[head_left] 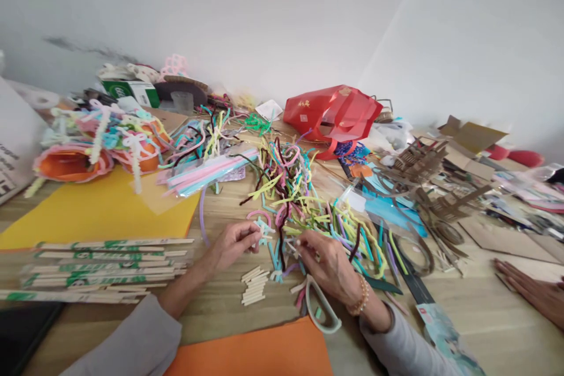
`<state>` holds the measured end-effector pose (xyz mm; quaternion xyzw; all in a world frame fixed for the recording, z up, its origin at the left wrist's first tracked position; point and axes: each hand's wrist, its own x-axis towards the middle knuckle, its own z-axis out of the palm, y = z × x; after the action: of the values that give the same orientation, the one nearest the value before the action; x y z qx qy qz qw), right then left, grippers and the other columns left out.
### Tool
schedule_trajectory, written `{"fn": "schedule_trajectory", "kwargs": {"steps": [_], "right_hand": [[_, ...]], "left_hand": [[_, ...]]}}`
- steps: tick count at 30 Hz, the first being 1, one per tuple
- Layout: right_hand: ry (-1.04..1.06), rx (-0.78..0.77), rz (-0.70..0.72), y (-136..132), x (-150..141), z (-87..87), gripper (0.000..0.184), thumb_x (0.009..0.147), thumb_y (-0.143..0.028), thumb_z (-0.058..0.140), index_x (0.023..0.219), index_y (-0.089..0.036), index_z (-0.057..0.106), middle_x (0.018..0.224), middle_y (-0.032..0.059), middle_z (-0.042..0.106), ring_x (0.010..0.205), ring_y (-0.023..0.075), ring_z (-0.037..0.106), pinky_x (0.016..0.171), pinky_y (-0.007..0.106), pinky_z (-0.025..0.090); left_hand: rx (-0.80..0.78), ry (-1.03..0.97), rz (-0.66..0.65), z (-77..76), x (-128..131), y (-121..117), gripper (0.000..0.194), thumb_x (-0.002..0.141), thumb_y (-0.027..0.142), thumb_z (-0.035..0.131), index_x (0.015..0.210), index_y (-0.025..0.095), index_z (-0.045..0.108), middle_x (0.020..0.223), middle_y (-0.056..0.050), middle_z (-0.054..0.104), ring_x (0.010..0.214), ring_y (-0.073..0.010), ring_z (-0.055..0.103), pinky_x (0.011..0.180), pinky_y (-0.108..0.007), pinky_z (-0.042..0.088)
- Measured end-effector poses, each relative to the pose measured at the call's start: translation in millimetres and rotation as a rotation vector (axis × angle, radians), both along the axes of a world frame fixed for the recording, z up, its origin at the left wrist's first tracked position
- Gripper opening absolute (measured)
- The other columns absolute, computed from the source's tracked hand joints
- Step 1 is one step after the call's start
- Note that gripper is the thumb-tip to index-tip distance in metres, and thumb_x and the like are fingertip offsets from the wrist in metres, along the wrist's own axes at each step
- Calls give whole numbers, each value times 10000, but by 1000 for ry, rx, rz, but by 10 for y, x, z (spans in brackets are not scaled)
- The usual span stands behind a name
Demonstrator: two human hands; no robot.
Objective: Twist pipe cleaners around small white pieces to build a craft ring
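Observation:
My left hand point(232, 244) rests on the wooden table point(229, 200) with its fingertips pinched on a small pale pipe-cleaner piece point(263, 234). My right hand point(328, 267) is closed too, pinching the other end of that short piece; a bead bracelet circles its wrist. Between and beyond the hands lies a tangled heap of coloured pipe cleaners point(299, 188). A small stack of cut cream sticks point(254, 288) lies just below my left hand. Pale green scissors point(321, 308) lie under my right wrist.
Wrapped chopsticks point(101, 267) lie at the left beside yellow paper point(101, 211). An orange sheet point(259, 352) sits at the near edge. A red bag point(332, 111), cardboard models point(423, 164) and another person's hand point(529, 291) are to the right. Pipe-cleaner flowers point(97, 141) stand far left.

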<state>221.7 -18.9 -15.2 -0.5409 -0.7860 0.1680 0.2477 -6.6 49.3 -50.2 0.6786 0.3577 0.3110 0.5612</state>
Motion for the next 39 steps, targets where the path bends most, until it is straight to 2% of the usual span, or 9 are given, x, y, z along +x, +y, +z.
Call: {"fn": "schedule_trajectory", "kwargs": {"steps": [2,6,10,15,19,22,27,30,39], "right_hand": [[200,-96,-75,48,48,-29,99,891,-258,462,859,-186,522,722,17,599,629,134,540,581,240,393],[633,-442,-96,151,113,-66,210,869,-406,487,870,-198,458,675,-3,614,534,122,554,470,215,412],[773,-617,-132,191,118,-70,301,818,-478,546,888,-205,441,644,-17,623,521,132,600,417,192,406],[811,-600,-124,196,114,-68,311,770,-459,620,830,-192,472,711,-10,627,615,146,643,504,225,479],[726,-574,-124,202,107,-56,286,803,-456,587,833,-184,505,592,-19,608,437,93,526,381,175,349],[708,-542,-51,226,54,-37,268,816,-438,580,855,-176,542,539,-30,583,374,64,421,365,176,289],[760,-531,103,307,-136,14,260,778,-392,643,880,-156,601,624,-22,565,503,85,506,465,196,380],[766,-505,154,363,-243,24,255,778,-354,652,927,-153,601,632,-37,533,498,66,468,469,185,361],[680,-478,201,472,-338,-96,258,785,-356,643,917,-136,615,635,-24,532,545,85,468,506,200,364]], "left_hand": [[-1,-1,5,-7,0,-2,262,852,351,515,698,141,544,617,12,557,592,-110,524,584,-214,415],[-3,-11,-1,-38,-2,5,258,855,353,512,716,140,554,631,3,576,598,-111,535,587,-215,422],[-8,-2,-4,-49,-4,5,252,855,352,510,731,140,564,642,-1,586,608,-113,542,593,-218,430],[-24,12,5,-19,2,-5,266,847,378,519,748,139,581,647,-4,593,619,-123,556,600,-229,441],[-62,-13,-4,10,4,-10,285,829,395,546,725,133,593,660,-13,607,625,-125,552,601,-229,438],[-97,-57,-36,28,4,-14,282,818,388,565,711,131,605,674,-18,622,621,-118,545,609,-225,432],[-176,-119,-58,68,20,-37,287,781,407,602,725,126,624,660,-13,620,614,-115,542,612,-224,425],[-205,-130,-47,91,28,-56,278,762,405,620,786,129,636,652,-6,617,614,-118,546,610,-228,422],[-198,-113,-29,143,37,-78,302,754,431,621,771,130,635,597,12,568,575,-112,519,587,-229,419]]}}
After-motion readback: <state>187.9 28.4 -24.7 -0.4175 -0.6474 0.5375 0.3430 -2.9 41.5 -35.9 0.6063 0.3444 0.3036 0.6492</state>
